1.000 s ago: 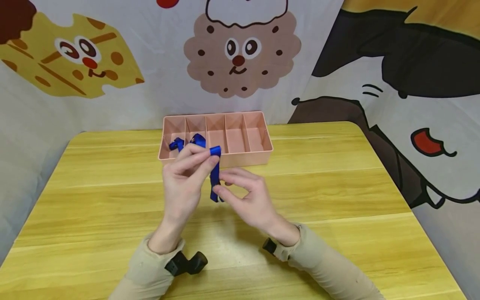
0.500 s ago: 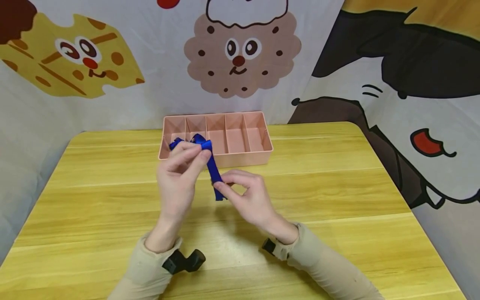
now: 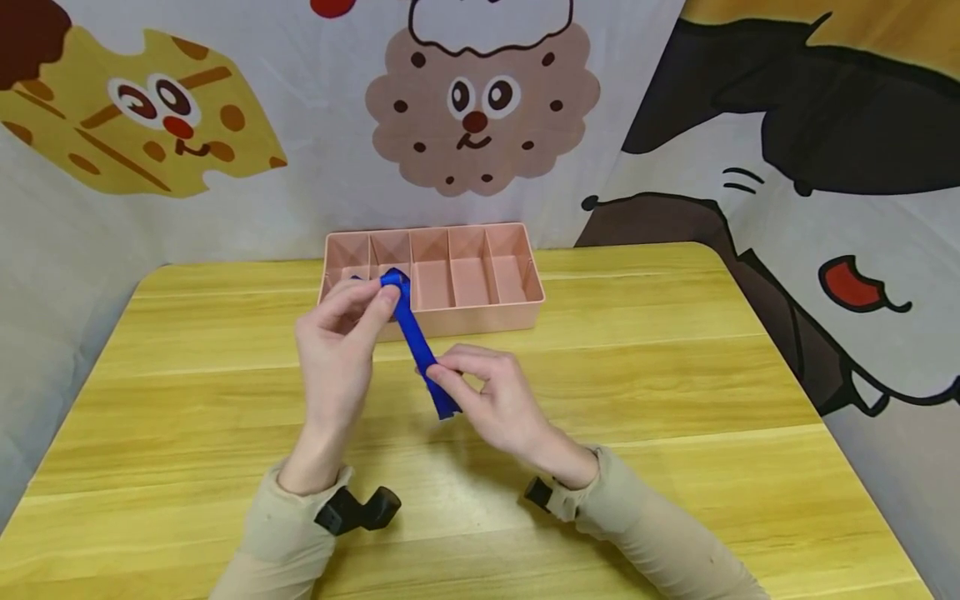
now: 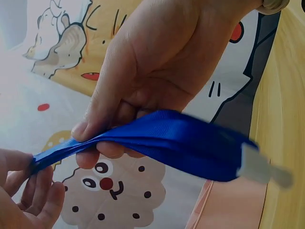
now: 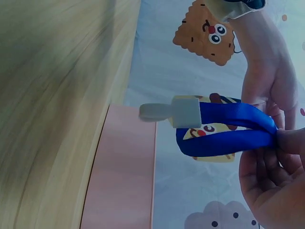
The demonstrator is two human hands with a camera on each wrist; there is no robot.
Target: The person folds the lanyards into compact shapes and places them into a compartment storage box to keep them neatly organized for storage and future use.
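A blue lanyard (image 3: 415,333), a flat ribbon folded along its length, is stretched between both hands above the table. The left hand (image 3: 336,367) pinches its upper end between thumb and fingers, in front of the box. Lower down, the right hand (image 3: 501,398) pinches the folded strands, and a short end hangs below its fingertips. At that hanging end, a white plastic clip (image 4: 255,164) shows in the left wrist view; the same clip (image 5: 187,112) points left in the right wrist view. The ribbon's loop spreads between the right hand and the clip.
A pink box (image 3: 487,317) with several compartments stands at the table's back edge. Blue ribbon (image 3: 394,273) shows in its left part, mostly hidden by the left hand. Behind the wooden table (image 3: 675,375) hangs a cartoon-printed cloth (image 3: 300,208).
The left hand has moved left and slightly away, drawing the lanyard from nearly upright to a slant. The right hand stays almost in place and now pinches the ribbon.
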